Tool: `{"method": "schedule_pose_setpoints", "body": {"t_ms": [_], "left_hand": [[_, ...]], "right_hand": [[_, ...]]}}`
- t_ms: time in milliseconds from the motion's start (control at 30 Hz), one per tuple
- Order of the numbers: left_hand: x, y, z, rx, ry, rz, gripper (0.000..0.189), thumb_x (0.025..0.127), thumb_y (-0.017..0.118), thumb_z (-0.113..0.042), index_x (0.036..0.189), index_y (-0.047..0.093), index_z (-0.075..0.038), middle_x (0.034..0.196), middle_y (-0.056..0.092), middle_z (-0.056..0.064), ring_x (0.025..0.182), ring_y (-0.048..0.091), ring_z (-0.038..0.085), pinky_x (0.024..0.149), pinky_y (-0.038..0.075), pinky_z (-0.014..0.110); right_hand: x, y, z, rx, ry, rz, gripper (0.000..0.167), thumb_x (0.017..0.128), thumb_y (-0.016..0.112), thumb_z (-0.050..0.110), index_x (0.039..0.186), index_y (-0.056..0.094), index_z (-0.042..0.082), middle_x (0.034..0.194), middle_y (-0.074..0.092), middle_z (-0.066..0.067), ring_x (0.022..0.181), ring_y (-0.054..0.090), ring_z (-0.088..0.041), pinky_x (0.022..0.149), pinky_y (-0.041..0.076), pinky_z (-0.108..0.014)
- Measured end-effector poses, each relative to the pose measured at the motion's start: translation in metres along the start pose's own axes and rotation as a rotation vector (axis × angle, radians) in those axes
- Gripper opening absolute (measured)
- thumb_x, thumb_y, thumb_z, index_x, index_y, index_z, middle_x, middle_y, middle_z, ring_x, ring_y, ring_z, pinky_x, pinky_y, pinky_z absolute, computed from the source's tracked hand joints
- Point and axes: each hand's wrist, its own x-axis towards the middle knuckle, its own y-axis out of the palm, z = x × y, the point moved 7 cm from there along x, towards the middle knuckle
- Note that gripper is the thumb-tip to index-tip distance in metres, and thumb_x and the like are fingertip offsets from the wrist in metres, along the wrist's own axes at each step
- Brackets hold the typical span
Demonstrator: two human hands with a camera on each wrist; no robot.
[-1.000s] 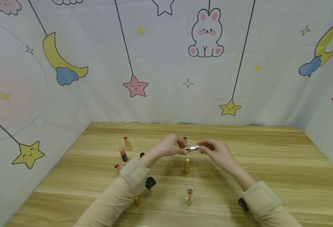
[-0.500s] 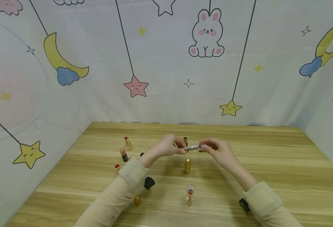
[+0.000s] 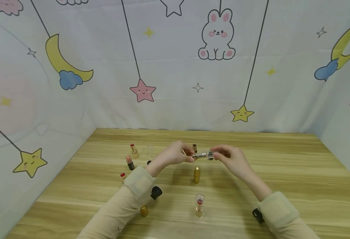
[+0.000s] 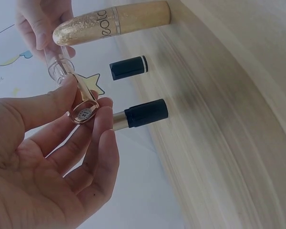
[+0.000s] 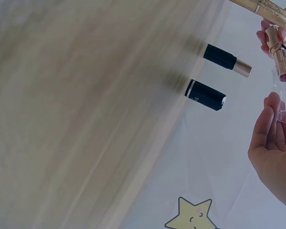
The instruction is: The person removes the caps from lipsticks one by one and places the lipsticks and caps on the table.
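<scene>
My left hand point(image 3: 180, 153) pinches the gold base of a lipstick point(image 5: 278, 50) between thumb and fingers, over the middle of the table. Facing it, my right hand point(image 3: 230, 157) pinches a clear lipstick cap point(image 5: 282, 90). The lipstick's reddish tip points at the cap and overlaps its mouth in the right wrist view. In the left wrist view the round label on the end of the lipstick point(image 4: 88, 98) shows. Below the hands stands a closed gold lipstick tube point(image 3: 196, 175). Just behind them are a black lipstick base point(image 4: 148, 113) and a black cap point(image 4: 128, 67).
Three uncapped lipsticks, two red point(image 3: 134, 151) point(image 3: 123, 176) and one peach point(image 3: 129, 162), stand at the left. A clear-capped lipstick point(image 3: 199, 205) stands at the front. Black caps point(image 3: 156, 193) point(image 3: 258, 215) and a gold cap point(image 3: 144, 211) lie near the forearms.
My right hand has shifted slightly right, away from the left, and more of the clear cap shows between its fingers and the lipstick. The left hand stays nearly where it was.
</scene>
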Motion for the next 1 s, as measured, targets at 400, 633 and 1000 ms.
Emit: {"method": "schedule_pose_setpoints", "body": {"t_ms": [400, 633, 1000], "left_hand": [[-0.001, 0.001, 0.001, -0.014, -0.01, -0.008, 0.019, 0.085, 0.073, -0.018, 0.102, 0.07, -0.01, 0.097, 0.069, 0.003, 0.09, 0.059, 0.017, 0.081, 0.048, 0.033], [-0.001, 0.0, 0.001, -0.02, -0.006, -0.01, 0.01, 0.084, 0.073, -0.016, 0.092, 0.069, -0.011, 0.084, 0.065, 0.001, 0.078, 0.052, 0.015, 0.069, 0.041, 0.028], [0.0, 0.002, 0.005, -0.025, -0.031, -0.002, 0.013, 0.082, 0.075, -0.014, 0.093, 0.07, -0.009, 0.089, 0.071, 0.005, 0.083, 0.062, 0.016, 0.074, 0.048, 0.029]], "right_hand": [[-0.003, -0.005, -0.001, 0.022, 0.013, 0.008, 0.026, 0.094, 0.061, 0.018, 0.117, 0.066, 0.005, 0.105, 0.071, -0.017, 0.089, 0.067, -0.025, 0.07, 0.051, -0.023], [-0.004, -0.01, -0.001, -0.005, 0.012, -0.01, 0.026, 0.094, 0.061, 0.016, 0.116, 0.066, 0.004, 0.104, 0.071, -0.014, 0.085, 0.066, -0.018, 0.068, 0.05, -0.022], [-0.006, -0.013, -0.004, -0.01, 0.007, -0.011, 0.027, 0.094, 0.061, 0.017, 0.116, 0.065, 0.003, 0.107, 0.07, -0.015, 0.089, 0.066, -0.027, 0.068, 0.05, -0.021]]}}
